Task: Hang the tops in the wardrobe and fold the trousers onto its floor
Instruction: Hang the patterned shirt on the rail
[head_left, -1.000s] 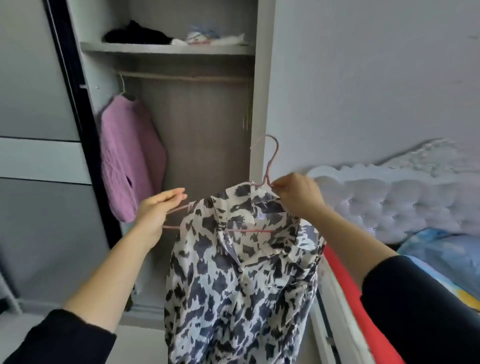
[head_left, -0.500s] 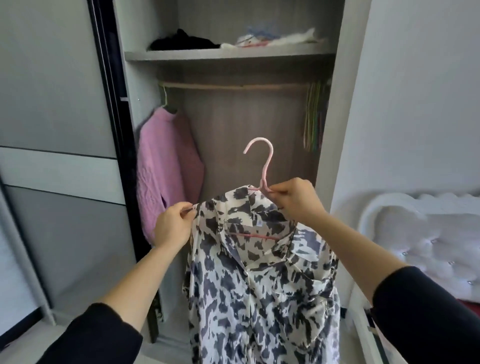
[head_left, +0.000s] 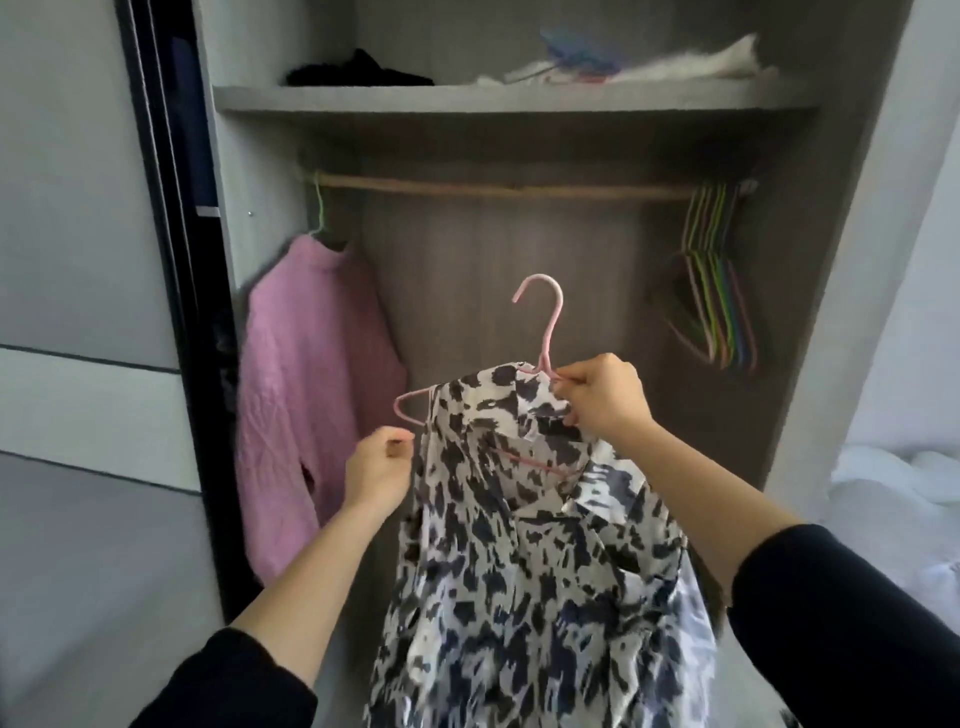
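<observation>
The right hand grips the pink hanger at its neck, holding the patterned shirt before the wardrobe, below the rail; the left hand curls at the shirt's edge, but whether it pinches cloth cannot be told; 1 hanger arm sticks out bare, so that shoulder needs pulling back over it before hooking the rail between the pink sweater and the spare hangers.

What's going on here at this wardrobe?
A person is fitting a shirt onto a hanger at the open wardrobe. The right hand grips the hanger's neck and the collar. The left hand pinches the shirt's shoulder, where one hanger end pokes out bare. It is not yet on the rail, which holds a sweater and spare hangers.
</observation>
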